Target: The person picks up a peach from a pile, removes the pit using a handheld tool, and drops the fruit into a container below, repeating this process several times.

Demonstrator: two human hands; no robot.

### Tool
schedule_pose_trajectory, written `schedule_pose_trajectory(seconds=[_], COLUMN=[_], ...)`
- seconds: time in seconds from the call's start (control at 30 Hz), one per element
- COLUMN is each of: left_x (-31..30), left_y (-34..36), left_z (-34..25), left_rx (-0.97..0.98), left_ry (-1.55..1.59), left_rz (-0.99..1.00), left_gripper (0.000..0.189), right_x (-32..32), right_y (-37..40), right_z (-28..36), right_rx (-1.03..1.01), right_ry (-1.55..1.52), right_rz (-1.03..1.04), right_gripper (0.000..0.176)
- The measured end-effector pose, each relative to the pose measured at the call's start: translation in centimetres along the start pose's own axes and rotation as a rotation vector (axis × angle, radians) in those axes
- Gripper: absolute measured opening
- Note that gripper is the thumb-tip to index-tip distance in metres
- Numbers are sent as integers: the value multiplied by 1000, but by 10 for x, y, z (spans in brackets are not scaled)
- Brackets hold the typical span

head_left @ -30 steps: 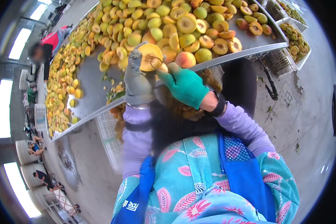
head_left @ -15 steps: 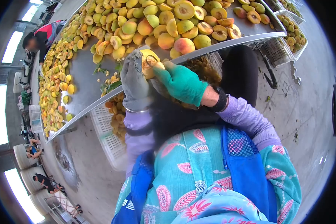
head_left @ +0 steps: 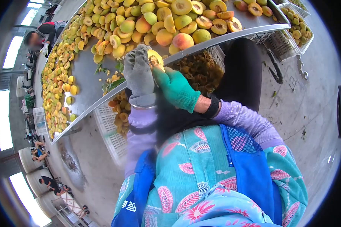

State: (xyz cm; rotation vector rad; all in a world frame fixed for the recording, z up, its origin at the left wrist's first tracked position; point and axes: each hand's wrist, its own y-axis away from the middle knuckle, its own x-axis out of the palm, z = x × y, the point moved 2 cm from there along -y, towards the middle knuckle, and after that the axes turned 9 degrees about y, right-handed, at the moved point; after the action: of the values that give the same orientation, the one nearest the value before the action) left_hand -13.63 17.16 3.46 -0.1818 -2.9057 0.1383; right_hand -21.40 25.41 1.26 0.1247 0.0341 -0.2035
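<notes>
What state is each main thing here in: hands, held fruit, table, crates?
Left hand: grey-gloved, gripping the fruit
Right hand: green-gloved, fingers curled at the fruit
Held fruit: cut open, pale flesh showing
Metal table: heaped with fruit, partly bare
Lower-left crate: holding fruit pieces
Far-right crate: well filled with fruit

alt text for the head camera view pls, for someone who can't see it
A gloved left hand holds a cut yellow fruit while the green-gloved right hand meets its cut face, at the edge of a metal table heaped with whole and halved fruit. A white crate sits below; another person is across the table.
</notes>
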Motion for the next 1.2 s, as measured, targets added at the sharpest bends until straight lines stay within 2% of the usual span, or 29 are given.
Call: schedule_pose_trajectory(seconds=[0.03,0.13,0.27,0.37,0.47,0.57,0.67,0.77,0.8,0.9,0.93,1.0,1.03,1.07,1.17,1.2], left_x=[1,5,11,10,18,29,21,17,20,29,26,18,15,14,23,26], left_y=[4,2,4,5,10,22,14,9,9,4,3,-5,-10,-13,-11,-10], left_z=[1,-5,-9,-6,-12,-27,-11,-11,-17,-19,-19,-21,-23,-27,-30,-22], left_rx=[27,22,18,19,111,94,315,320,255,238,286,182,125,-53,270,-47], left_ry=[13,36,170,131,107,105,-54,-113,-95,74,-32,-159,-216,-211,-423,-56], left_rz=[-43,19,27,15,-38,-62,-26,50,60,99,118,284,370,428,354,183], left_gripper=[27,26,28,29,29,29,31,29,27,26,25,23,23,22,26,31], right_x=[-1,-7,-11,-10,-3,-2,-15,-24,-24,-24,-23,-16,-11,-7,-10,-13], right_y=[0,-9,6,12,15,9,12,2,6,17,9,-17,-20,-22,9,16], right_z=[-1,-12,7,11,15,9,17,12,15,44,36,-10,-19,-29,22,30], right_rx=[28,-117,13,-164,-132,-78,-57,-53,18,201,138,30,-60,-150,384,320], right_ry=[19,-44,186,243,216,104,75,170,95,-120,-141,-200,-195,-188,-641,-993], right_rz=[12,100,-57,-118,-232,-187,-56,28,44,94,128,193,161,127,376,630], right_gripper=[41,42,44,44,45,45,47,49,50,54,55,56,55,54,49,44])
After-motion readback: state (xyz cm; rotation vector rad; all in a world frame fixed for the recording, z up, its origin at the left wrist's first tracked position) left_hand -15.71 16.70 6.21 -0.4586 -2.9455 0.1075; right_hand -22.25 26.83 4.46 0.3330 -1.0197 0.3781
